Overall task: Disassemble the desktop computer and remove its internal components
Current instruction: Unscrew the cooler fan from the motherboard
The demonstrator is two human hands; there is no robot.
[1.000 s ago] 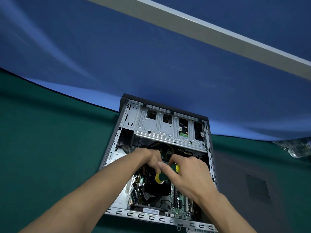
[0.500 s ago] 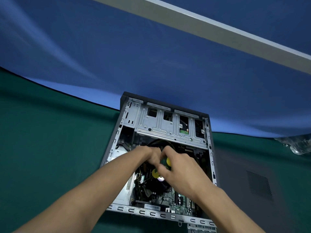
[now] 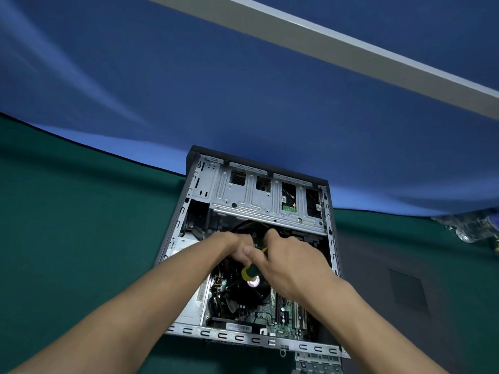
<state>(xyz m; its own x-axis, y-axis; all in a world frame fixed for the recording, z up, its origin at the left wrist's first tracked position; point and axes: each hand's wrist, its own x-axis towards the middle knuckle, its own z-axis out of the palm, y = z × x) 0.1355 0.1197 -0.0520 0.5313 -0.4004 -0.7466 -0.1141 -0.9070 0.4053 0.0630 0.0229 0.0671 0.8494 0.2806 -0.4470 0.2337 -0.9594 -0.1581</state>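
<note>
An open desktop computer case (image 3: 243,337) lies flat on the green mat (image 3: 67,238). Its silver drive cage (image 3: 243,201) is at the far end. The motherboard (image 3: 283,314) and the black CPU fan (image 3: 253,283) are nearer me. Both of my hands are inside the case above the fan. My right hand (image 3: 294,263) grips a screwdriver (image 3: 249,272) with a green and yellow handle, whose butt points toward me. My left hand (image 3: 235,247) is curled just left of it, touching the right thumb. Its fingertips and the screwdriver's tip are hidden.
A grey side panel (image 3: 405,290) with a vent grille lies on the mat right of the case. A silver power supply (image 3: 189,306) fills the case's left side. A clear plastic bag (image 3: 469,230) sits at the far right edge. A blue cloth (image 3: 243,103) hangs behind.
Both hands moved slightly farther into the case toward the drive cage, carrying the screwdriver along. The handle has swung so its yellow butt points more toward me.
</note>
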